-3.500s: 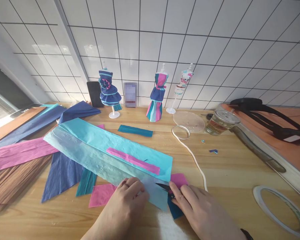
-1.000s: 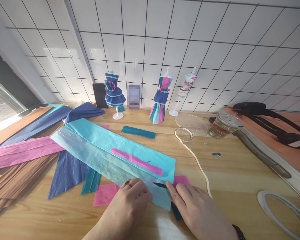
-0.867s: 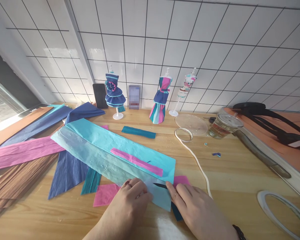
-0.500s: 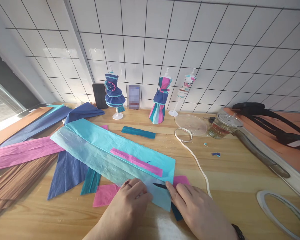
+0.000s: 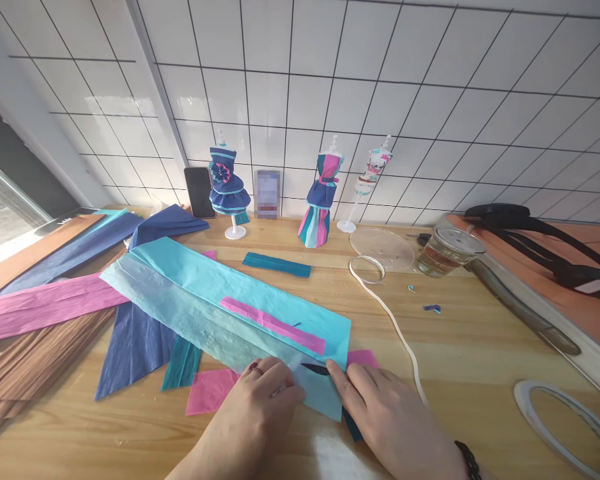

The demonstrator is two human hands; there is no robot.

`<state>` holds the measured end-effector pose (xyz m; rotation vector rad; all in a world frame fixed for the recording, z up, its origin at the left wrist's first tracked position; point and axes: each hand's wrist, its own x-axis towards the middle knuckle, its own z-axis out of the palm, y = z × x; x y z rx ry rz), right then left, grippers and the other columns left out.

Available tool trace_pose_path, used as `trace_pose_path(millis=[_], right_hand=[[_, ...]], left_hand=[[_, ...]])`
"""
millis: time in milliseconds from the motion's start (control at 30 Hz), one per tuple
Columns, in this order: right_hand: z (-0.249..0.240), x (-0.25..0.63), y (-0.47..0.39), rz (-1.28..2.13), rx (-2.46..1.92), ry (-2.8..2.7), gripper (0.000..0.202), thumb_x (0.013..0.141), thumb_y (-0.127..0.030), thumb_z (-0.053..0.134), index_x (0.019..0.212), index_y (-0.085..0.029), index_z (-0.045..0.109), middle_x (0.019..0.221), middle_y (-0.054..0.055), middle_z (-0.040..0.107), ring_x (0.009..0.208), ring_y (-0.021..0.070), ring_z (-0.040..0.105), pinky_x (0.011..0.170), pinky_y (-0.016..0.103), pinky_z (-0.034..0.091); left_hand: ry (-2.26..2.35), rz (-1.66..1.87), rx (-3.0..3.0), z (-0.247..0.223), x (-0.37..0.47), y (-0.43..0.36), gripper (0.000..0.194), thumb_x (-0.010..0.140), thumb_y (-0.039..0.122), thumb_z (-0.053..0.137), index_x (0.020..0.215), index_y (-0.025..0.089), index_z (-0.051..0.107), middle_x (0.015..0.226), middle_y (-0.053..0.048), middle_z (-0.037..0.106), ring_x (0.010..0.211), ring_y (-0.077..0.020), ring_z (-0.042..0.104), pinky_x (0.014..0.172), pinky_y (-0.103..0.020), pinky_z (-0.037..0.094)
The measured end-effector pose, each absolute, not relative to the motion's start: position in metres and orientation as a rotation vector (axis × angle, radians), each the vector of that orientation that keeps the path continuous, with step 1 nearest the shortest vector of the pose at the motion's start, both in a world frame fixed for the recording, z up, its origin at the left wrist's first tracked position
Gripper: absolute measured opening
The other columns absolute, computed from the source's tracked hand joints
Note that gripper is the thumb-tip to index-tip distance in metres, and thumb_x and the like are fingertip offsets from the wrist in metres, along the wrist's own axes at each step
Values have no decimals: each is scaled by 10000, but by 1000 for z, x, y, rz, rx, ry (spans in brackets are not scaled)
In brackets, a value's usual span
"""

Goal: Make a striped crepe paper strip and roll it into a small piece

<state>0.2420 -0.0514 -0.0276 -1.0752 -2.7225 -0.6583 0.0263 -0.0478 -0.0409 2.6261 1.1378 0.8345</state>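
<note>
A long sheet of turquoise crepe paper [image 5: 190, 267] lies slantwise before me, with a paler, see-through band [image 5: 180, 317] along its near side. On top rests a narrow pink strip [image 5: 275, 325]. My left hand [image 5: 267, 400] is closed at the pale band's near edge; its fingertips are hidden, so what they pinch cannot be made out. Held in my right hand [image 5: 380, 407] is a dark pointed blade [image 5: 315, 368], lying over the paper with its tip toward the left hand. The blade's grip is hidden under the fingers. A dark blue strip [image 5: 351, 425] pokes out beneath that hand.
Several paper strips, including pink [image 5: 45, 303], brown [image 5: 55, 367] and blue [image 5: 130, 347], spread leftward. Dressed mini mannequins [image 5: 321, 193] stand by the tiled wall beside a phone [image 5: 200, 192]. Rightward are a white cord [image 5: 395, 327], a lidded cup [image 5: 450, 252] and a tape ring [image 5: 525, 407].
My right hand has shifted slightly left with the dark blade, whose tip is now a little nearer my left hand. The left hand and the papers look the same.
</note>
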Motion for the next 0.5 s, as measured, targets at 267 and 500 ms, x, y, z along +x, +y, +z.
trace_pose_path(millis=[267, 500], right_hand=[[-33, 248, -54, -642, -1127, -2733, 467, 747, 4, 355, 1184, -82, 497, 680, 30, 501, 561, 158, 529, 499, 278, 408], [-33, 241, -52, -617, -1117, -2733, 497, 690, -5, 419, 1176, -57, 506, 691, 42, 514, 553, 167, 530, 475, 284, 398]], left_hand=[[1158, 786, 2582, -36, 26, -49, 259, 837, 62, 405, 687, 173, 585, 670, -19, 533, 627, -137, 451, 570, -256, 350], [1190, 741, 2558, -29, 27, -49, 277, 860, 102, 400, 759, 196, 640, 683, -17, 549, 657, -140, 485, 601, -259, 385]])
